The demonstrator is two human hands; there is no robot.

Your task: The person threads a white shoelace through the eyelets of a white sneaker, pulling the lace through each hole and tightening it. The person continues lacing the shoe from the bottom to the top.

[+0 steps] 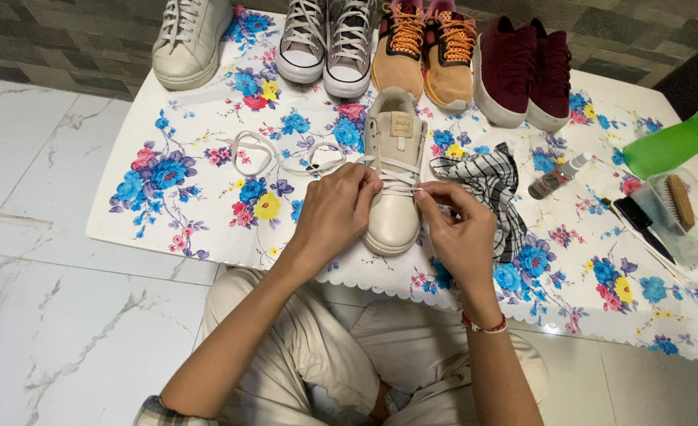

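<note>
A cream sneaker (396,134) lies on the flowered tablecloth (199,205), toe toward me. My left hand (335,211) rests against its left side, fingers pinched on the white lace (286,158), whose loose end trails off to the left. My right hand (458,229) pinches the lace at the shoe's right eyelets. The lace crosses the lower eyelets; the upper ones are bare.
Along the far edge stand a white sneaker (187,35), grey sneakers (327,43), tan ones with orange laces (428,47) and maroon shoes (522,71). A checked cloth (487,177), small bottle (558,175), green spray bottle (672,142) and brushes in a clear box (672,209) lie right.
</note>
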